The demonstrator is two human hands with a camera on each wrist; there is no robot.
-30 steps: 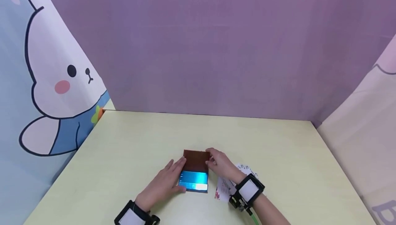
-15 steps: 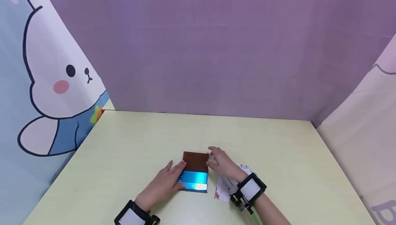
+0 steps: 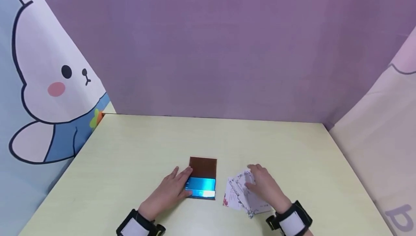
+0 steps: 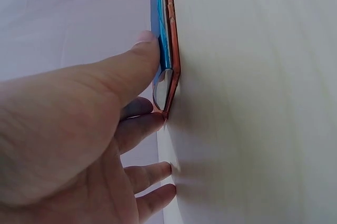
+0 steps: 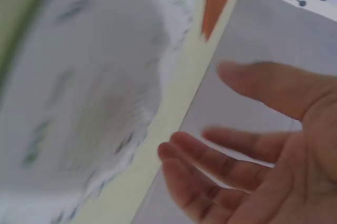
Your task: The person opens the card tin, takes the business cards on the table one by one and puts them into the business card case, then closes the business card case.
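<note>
A small brown case (image 3: 203, 167) with a shiny blue inner pocket (image 3: 201, 187) lies open on the table (image 3: 136, 149). My left hand (image 3: 170, 191) rests flat beside it, fingers straight, the thumb (image 4: 131, 66) pressing on the blue edge (image 4: 160, 29). My right hand (image 3: 264, 187) hovers with spread fingers over a fanned pile of white printed cards (image 3: 238, 194) to the right of the case. In the right wrist view the cards (image 5: 84, 97) are blurred and the fingers (image 5: 221, 168) are loose and hold nothing.
A purple backdrop (image 3: 211, 48) closes the far side. A cartoon rabbit curtain (image 3: 48, 84) hangs on the left and a pale curtain (image 3: 377, 138) on the right. Bare tabletop spreads beyond the case.
My right hand has left the case's top right corner and moved right and nearer, over the pile of cards. The left hand and case stayed put.
</note>
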